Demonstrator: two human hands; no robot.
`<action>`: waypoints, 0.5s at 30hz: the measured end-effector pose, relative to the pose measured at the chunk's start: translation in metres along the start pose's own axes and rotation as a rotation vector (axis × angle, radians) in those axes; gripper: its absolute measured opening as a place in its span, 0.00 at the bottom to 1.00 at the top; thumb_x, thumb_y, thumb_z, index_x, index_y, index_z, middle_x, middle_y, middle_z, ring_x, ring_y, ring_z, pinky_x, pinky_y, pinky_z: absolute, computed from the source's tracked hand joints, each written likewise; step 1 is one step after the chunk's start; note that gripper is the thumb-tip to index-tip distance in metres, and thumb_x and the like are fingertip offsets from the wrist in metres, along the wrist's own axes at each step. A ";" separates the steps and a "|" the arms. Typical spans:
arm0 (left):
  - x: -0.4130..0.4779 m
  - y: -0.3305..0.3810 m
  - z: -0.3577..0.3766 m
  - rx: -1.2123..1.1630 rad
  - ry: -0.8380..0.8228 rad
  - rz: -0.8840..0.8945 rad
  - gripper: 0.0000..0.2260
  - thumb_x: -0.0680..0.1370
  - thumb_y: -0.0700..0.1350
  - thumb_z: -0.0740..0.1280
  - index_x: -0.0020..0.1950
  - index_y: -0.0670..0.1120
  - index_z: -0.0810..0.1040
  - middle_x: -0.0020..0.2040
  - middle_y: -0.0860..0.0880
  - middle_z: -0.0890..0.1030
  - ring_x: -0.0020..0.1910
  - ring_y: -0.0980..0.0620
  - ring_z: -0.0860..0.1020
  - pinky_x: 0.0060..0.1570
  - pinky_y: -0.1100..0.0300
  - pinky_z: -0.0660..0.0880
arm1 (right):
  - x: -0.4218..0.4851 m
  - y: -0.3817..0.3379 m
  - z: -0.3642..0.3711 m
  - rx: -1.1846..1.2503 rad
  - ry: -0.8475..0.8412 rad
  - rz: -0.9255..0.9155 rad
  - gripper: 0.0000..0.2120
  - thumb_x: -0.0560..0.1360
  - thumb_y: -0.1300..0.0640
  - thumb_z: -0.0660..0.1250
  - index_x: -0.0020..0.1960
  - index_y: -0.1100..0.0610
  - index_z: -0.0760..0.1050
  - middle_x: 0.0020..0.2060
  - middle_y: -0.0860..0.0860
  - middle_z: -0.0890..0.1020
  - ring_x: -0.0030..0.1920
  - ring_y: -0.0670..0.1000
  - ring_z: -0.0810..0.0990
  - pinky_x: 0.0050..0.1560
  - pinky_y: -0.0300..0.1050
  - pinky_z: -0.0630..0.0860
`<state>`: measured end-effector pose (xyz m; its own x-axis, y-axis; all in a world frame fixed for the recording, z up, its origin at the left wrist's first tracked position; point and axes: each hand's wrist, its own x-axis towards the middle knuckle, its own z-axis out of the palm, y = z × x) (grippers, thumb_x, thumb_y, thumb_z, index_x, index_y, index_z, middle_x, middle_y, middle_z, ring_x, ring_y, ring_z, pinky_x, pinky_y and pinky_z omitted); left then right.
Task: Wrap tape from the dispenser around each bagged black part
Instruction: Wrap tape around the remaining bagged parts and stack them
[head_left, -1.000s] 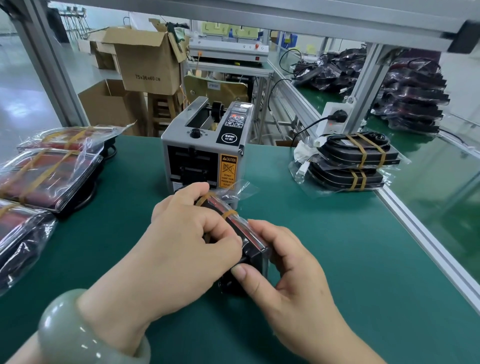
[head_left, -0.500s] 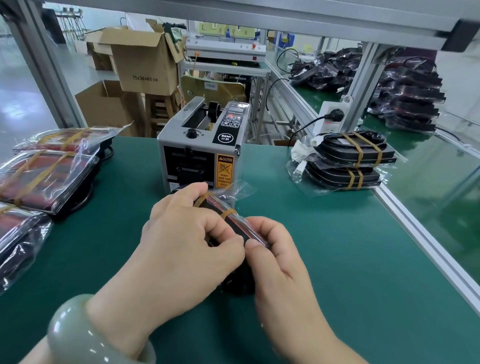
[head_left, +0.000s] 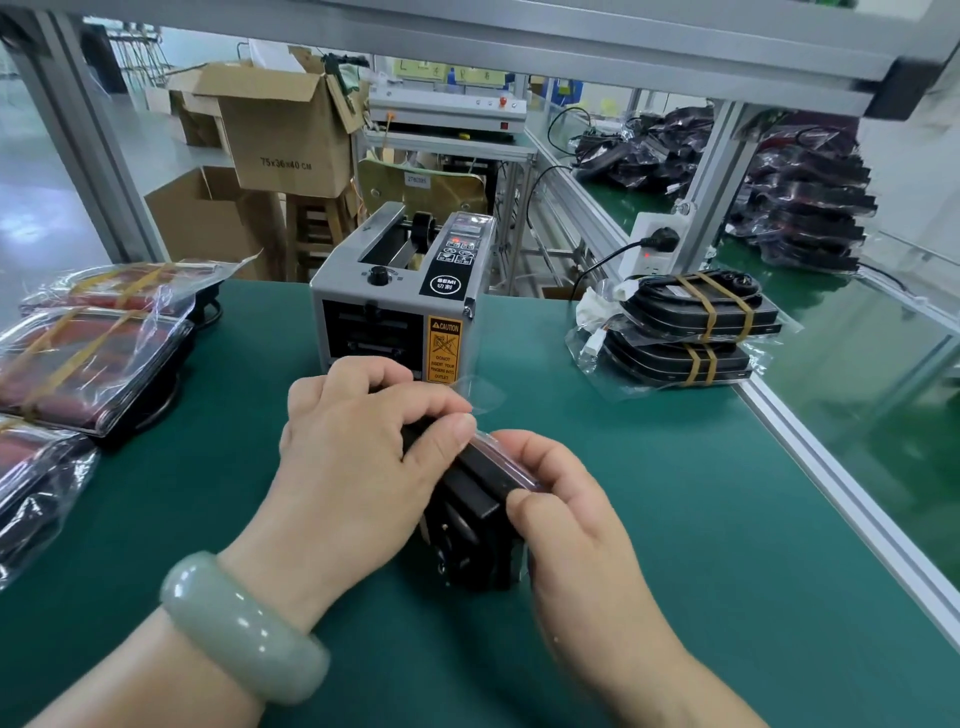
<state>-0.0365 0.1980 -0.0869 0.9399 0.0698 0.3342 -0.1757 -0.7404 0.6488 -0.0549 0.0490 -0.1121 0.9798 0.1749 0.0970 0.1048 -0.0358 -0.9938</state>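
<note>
Bagged black part (head_left: 475, 501), a hard dark plastic block in a thin clear film bag, stands tilted on edge on the green bench mat (head_left: 701, 519). It sits in the near middle, just in front of the grey box-shaped tape dispenser (head_left: 395, 312).

Both hands are clamped on it, close together. The left hand (head_left: 363, 457) curls over the far upper end with its thumb pressed on the top edge. The right hand (head_left: 576, 519) pinches the near right edge between thumb and fingers. Whether a tape strip lies under the left fingers cannot be told.

The block looks rigid and light enough for fingertips to turn. The bag looks slick and loose, with a spare flap sticking out at the far end towards the dispenser. The film will probably slide over the plastic, so the safest hold is on the hard long edges, squeezing through the bag. That also leaves the broad faces free for the band. Gathering the slack film first should keep the tape from creasing.

To the far right lie two black bagged parts with tan bands (head_left: 696, 325), stacked. To the left lie more bagged pieces with reddish faces (head_left: 88, 358).
</note>
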 end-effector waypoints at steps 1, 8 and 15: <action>0.002 -0.001 -0.001 -0.007 -0.009 0.005 0.04 0.68 0.66 0.60 0.38 0.73 0.74 0.50 0.69 0.64 0.50 0.60 0.56 0.52 0.72 0.57 | 0.001 -0.002 -0.001 -0.030 0.002 -0.017 0.13 0.65 0.47 0.62 0.49 0.40 0.77 0.44 0.40 0.83 0.44 0.39 0.80 0.42 0.34 0.76; 0.006 -0.005 -0.002 0.022 -0.014 0.047 0.06 0.66 0.69 0.60 0.38 0.73 0.74 0.49 0.67 0.66 0.50 0.60 0.60 0.47 0.74 0.61 | 0.011 -0.025 -0.012 -0.750 0.090 -0.355 0.10 0.70 0.43 0.63 0.42 0.48 0.76 0.33 0.45 0.79 0.37 0.44 0.76 0.37 0.36 0.72; 0.008 -0.008 0.002 0.048 0.036 0.049 0.18 0.67 0.75 0.59 0.45 0.67 0.80 0.48 0.63 0.68 0.50 0.59 0.62 0.57 0.53 0.68 | 0.011 -0.026 -0.037 -0.656 -0.174 -0.290 0.15 0.73 0.51 0.63 0.57 0.38 0.71 0.50 0.34 0.80 0.52 0.34 0.76 0.54 0.26 0.69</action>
<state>-0.0266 0.2030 -0.0903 0.9191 0.0563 0.3900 -0.2063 -0.7746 0.5978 -0.0408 0.0150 -0.0835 0.8617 0.4184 0.2871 0.4893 -0.5356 -0.6883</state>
